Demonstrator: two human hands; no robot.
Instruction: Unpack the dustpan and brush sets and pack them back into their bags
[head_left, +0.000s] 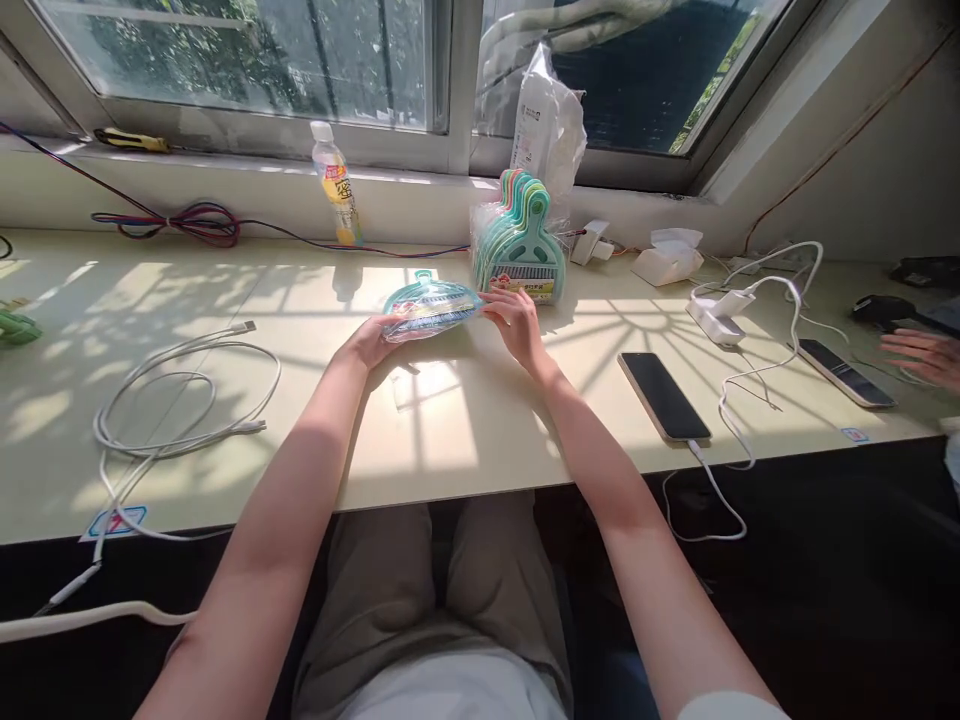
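Fingers of the left hand [369, 340] and right hand [517, 325] pinch a clear plastic bag [420, 332] round a green plastic dustpan [421, 291]; soft, even grips work best.

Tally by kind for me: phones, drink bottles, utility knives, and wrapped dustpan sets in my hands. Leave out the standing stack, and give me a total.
Phones: 2
Drink bottle: 1
Utility knife: 1
Wrapped dustpan set, held between left hand and right hand: 1
Total: 5
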